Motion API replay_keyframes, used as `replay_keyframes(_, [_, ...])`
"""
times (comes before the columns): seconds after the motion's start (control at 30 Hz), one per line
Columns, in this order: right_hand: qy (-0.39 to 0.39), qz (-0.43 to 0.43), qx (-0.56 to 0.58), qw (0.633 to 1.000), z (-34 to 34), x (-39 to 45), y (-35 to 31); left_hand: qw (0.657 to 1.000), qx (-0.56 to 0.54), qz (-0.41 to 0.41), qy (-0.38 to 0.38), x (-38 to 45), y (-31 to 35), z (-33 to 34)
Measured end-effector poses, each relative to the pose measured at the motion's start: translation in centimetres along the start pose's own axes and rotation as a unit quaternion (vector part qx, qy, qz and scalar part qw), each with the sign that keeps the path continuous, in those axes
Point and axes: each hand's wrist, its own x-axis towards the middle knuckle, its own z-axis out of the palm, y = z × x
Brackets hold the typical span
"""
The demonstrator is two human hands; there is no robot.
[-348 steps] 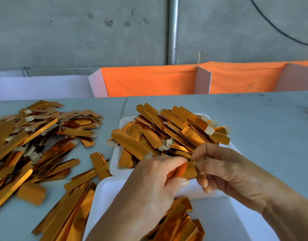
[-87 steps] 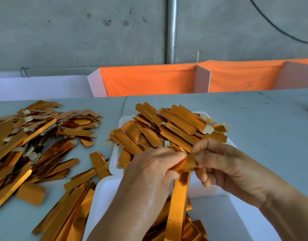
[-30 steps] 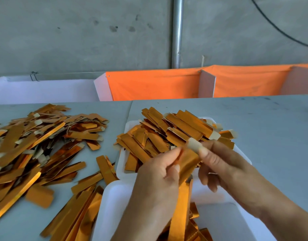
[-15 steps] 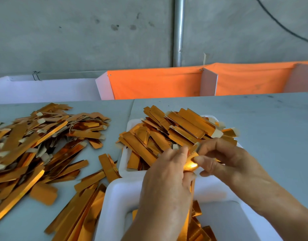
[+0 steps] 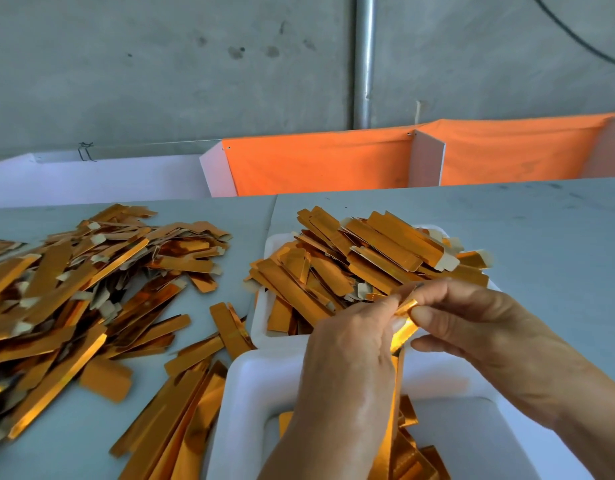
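My left hand [image 5: 347,355] and right hand [image 5: 479,320] both pinch one gold strip [image 5: 402,336], creasing its top end. It hangs into the near tray [image 5: 254,382] at six o'clock. The far tray [image 5: 261,317] at twelve is heaped with pieces [image 5: 379,251]. The loose pile [image 5: 74,292] at nine means plenty left, I reckon. Nothing blocks me.

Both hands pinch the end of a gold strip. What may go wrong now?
The left hand and right hand pinch only the top end of the gold strip, so it may slip or crease crookedly.
The heap on the far tray overhangs its rim; the nearby hands could knock pieces off.
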Motion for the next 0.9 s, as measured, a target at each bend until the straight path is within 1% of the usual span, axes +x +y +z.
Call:
replay_keyframes(0.1, [-0.002,-0.007,-0.015,1.000,-0.20,0.00,0.03,1.000,0.017,-0.007,-0.019,-0.08,0.03,-0.10])
replay_keyframes(0.27, [-0.018,-0.002,-0.018,1.000,-0.31,-0.18,0.00,0.999,0.030,-0.022,-0.024,0.02,0.01,0.35])
replay_keyframes(0.37, [-0.024,0.002,-0.015,1.000,-0.35,-0.13,-0.05,0.999,0.040,-0.008,-0.036,0.04,0.06,0.69])
replay_keyframes(0.57, [-0.020,0.022,-0.012,0.999,-0.31,-0.18,-0.12,0.998,0.051,-0.004,-0.027,0.05,0.11,0.47])
replay_keyframes(0.67, [-0.002,0.031,-0.012,0.999,-0.36,-0.09,0.01,1.000,0.020,-0.012,-0.003,-0.21,0.33,0.55])
replay_keyframes(0.77, [0.012,0.037,-0.004,0.999,-0.46,-0.03,0.10,1.000,-0.005,0.002,-0.028,-0.52,0.40,0.63])
replay_keyframes(0.9, [0.001,0.032,0.006,0.999,-0.55,-0.09,0.05,0.999,0.009,-0.010,-0.038,-0.40,0.16,0.65])
